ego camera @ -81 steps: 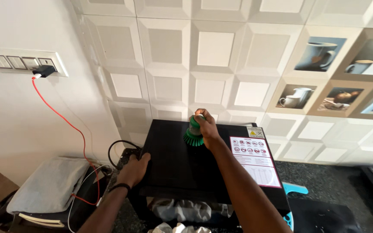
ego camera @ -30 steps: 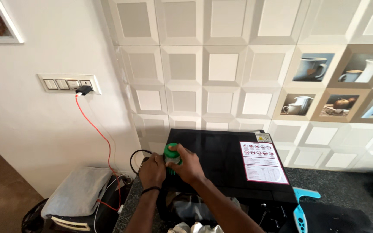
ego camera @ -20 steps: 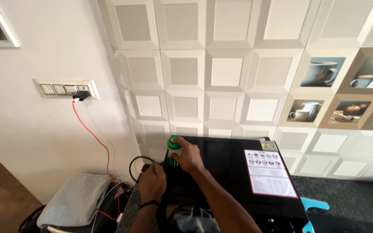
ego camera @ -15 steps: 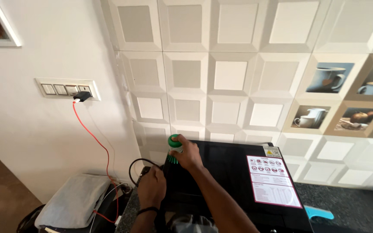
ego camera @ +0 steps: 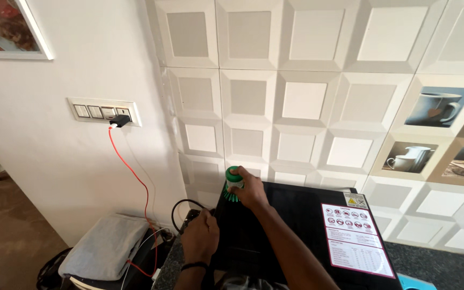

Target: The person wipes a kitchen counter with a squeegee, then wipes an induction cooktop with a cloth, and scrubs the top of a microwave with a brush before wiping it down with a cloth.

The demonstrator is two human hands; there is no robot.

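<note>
Since the earlier frames the right hand has carried the green brush to the black appliance's far-left corner, just beside the tiled wall. The left hand clasps the left edge. A white-and-red label sits on the right side.

A small round green scrub brush with a pale band around its knob is standing bristles-down at the back left corner of a flat black appliance top, which is lying level and bearing a white and pink pictogram label near its right edge.
</note>
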